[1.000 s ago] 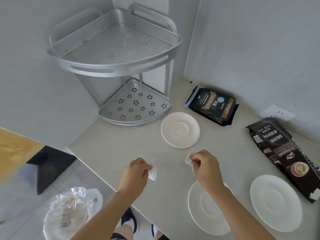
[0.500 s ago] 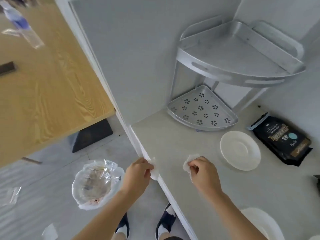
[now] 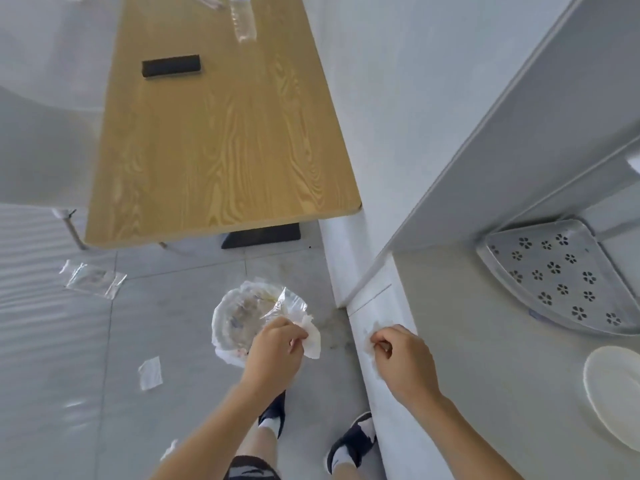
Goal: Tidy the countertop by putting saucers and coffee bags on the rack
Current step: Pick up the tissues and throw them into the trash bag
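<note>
My left hand (image 3: 277, 351) is shut on a crumpled white tissue (image 3: 311, 336) and hangs over the floor, just above a bin lined with a clear plastic bag (image 3: 242, 317). My right hand (image 3: 403, 360) pinches another white tissue (image 3: 372, 341) above the countertop's front edge (image 3: 381, 375). The silver corner rack's lower shelf (image 3: 561, 278) stands at the right on the countertop. One white saucer (image 3: 613, 389) lies at the right edge, partly cut off. No coffee bags are in view.
A wooden table (image 3: 221, 133) with a black bar (image 3: 171, 65) and a plastic bottle (image 3: 242, 19) stands to the left. Scraps of paper (image 3: 150, 372) and a clear wrapper (image 3: 91, 278) lie on the grey floor. My feet in dark shoes (image 3: 351, 441) stand by the counter.
The view has swung left, away from the counter toward the floor and table. My left hand moved off the counter to above the bin with its tissue; coffee bags and two saucers left the view.
</note>
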